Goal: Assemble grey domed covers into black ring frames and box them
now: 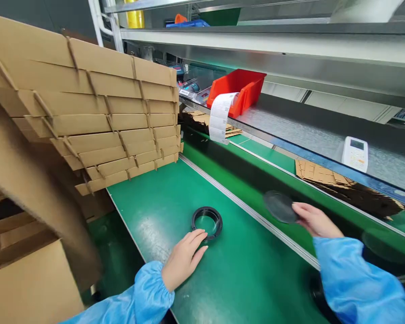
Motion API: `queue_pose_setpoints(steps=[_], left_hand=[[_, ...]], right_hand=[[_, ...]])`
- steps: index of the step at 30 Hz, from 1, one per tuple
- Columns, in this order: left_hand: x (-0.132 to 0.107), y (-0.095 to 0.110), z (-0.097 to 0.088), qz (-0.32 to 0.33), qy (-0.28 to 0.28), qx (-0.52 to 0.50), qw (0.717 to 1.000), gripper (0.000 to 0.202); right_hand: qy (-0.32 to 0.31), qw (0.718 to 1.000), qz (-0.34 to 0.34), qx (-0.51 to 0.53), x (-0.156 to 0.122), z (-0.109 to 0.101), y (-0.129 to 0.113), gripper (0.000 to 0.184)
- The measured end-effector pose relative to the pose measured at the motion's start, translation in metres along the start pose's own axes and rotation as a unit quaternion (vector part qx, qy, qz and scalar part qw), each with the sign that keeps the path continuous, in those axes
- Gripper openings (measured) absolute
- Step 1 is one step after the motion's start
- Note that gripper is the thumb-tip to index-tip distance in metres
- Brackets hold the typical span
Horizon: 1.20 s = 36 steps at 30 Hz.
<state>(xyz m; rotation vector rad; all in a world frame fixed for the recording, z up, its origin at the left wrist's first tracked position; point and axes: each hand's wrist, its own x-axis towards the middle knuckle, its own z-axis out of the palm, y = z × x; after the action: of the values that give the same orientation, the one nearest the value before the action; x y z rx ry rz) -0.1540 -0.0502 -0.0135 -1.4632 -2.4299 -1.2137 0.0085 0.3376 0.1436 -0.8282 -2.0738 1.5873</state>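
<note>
Resting palm-down on the green mat (243, 274), my left hand (184, 258) lies flat with its fingers pressed together. The fingertips touch the near rim of the black ring (206, 222), which lies flat on the mat just ahead of them. My right hand (312, 220) is out past the metal rail (243, 207) and pinches the dark disc (279, 206) by its edge, above the lower belt (253, 173). Ahead and left of my left hand, a leaning stack of cardboard sheets (114, 121) overhangs the mat's far end, and an open carton (30, 279) sits close on its left. Beyond my right hand lie flattened cardboard (320, 173) and a white device (355, 154), with a red bin (238, 90) farther off. Between my hands the mat is bare up to the rail.
</note>
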Motion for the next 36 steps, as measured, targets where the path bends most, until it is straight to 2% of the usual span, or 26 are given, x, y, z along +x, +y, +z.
queue_pose_setpoints(steps=[2,5,6,8,11,15,19,21,23,25,28,30,31,32,34,36], left_hand=[[-0.016,0.002,-0.002,-0.014,0.039,-0.014,0.999,0.035],[-0.037,-0.003,-0.005,-0.048,0.113,-0.039,0.992,0.029],[-0.043,-0.006,-0.007,-0.057,0.130,-0.046,0.989,0.028],[-0.054,-0.015,-0.013,-0.066,0.156,-0.058,0.984,0.025],[-0.065,-0.026,-0.022,-0.075,0.180,-0.076,0.978,0.024],[-0.073,-0.028,-0.031,-0.090,0.189,-0.112,0.971,0.023],[-0.074,-0.022,-0.039,-0.106,0.193,-0.158,0.963,0.021],[-0.073,-0.018,-0.045,-0.114,0.190,-0.193,0.956,0.020],[-0.074,-0.014,-0.053,-0.127,0.188,-0.221,0.948,0.019],[-0.078,-0.008,-0.065,-0.151,0.183,-0.241,0.941,0.020],[-0.090,0.006,-0.090,-0.224,0.155,-0.279,0.921,0.024],[-0.101,0.014,-0.109,-0.291,0.118,-0.312,0.897,0.039],[-0.107,0.017,-0.119,-0.316,0.096,-0.326,0.886,0.053],[-0.113,0.018,-0.130,-0.328,0.078,-0.335,0.880,0.067],[-0.127,0.018,-0.153,-0.311,0.069,-0.348,0.882,0.087],[-0.143,0.017,-0.176,-0.271,0.086,-0.392,0.875,0.094]], right_hand=[[-0.085,0.996,0.020,-0.003,0.005,0.069,0.009,0.059],[-0.186,0.981,0.038,-0.040,0.003,0.164,0.026,0.048],[-0.201,0.977,0.042,-0.063,0.000,0.187,0.031,0.042],[-0.205,0.970,0.042,-0.120,-0.004,0.217,0.039,0.035],[-0.166,0.959,0.008,-0.229,-0.011,0.232,0.041,0.032],[-0.079,0.915,-0.112,-0.380,-0.029,0.239,0.018,0.033],[-0.034,0.854,-0.237,-0.463,-0.053,0.264,-0.014,0.068],[-0.028,0.810,-0.235,-0.537,-0.060,0.280,-0.016,0.080],[-0.053,0.773,-0.191,-0.603,-0.065,0.294,-0.008,0.092],[-0.091,0.763,-0.162,-0.619,-0.071,0.302,0.006,0.102],[-0.111,0.769,-0.187,-0.601,-0.091,0.308,0.019,0.100],[-0.119,0.766,-0.277,-0.568,-0.111,0.317,0.022,0.096],[-0.115,0.755,-0.363,-0.534,-0.122,0.326,0.023,0.096],[-0.113,0.731,-0.453,-0.497,-0.133,0.336,0.022,0.096],[-0.078,0.667,-0.609,-0.422,-0.157,0.364,0.016,0.089],[-0.044,0.622,-0.695,-0.359,-0.180,0.396,0.004,0.078]])
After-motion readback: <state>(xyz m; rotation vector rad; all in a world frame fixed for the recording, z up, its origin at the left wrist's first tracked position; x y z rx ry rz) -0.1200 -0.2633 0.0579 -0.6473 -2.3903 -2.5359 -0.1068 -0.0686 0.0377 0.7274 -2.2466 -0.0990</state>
